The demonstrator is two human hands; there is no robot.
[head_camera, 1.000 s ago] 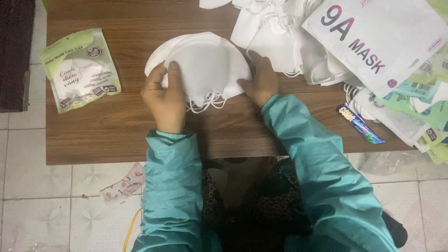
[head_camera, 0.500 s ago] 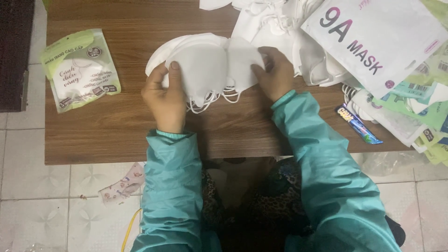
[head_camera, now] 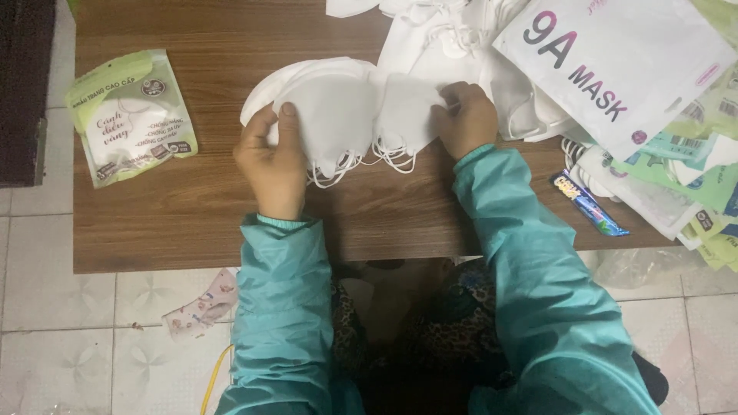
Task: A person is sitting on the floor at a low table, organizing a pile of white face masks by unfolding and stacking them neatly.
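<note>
On the brown wooden worktop (head_camera: 192,215), left hand (head_camera: 273,157) pressing flat on the stack of white folded face masks (head_camera: 330,107), thumb over its edge. Right hand (head_camera: 465,119) now shifted rightward, pinching one white mask (head_camera: 407,111) pulled partly off that stack, still overlapping. Separation apparently under way; green-and-white packet (head_camera: 131,115) lying well apart.

**Covered, cropped, unclear**

The left hand (head_camera: 273,157) hides the lower left of the stack of white masks (head_camera: 330,107), so their number cannot be told. The right hand (head_camera: 465,119) covers one edge of the folded mask (head_camera: 407,111). The mask heap (head_camera: 453,38) and the white package (head_camera: 623,65) run past the top edge; the green packets (head_camera: 711,200) past the right
</note>
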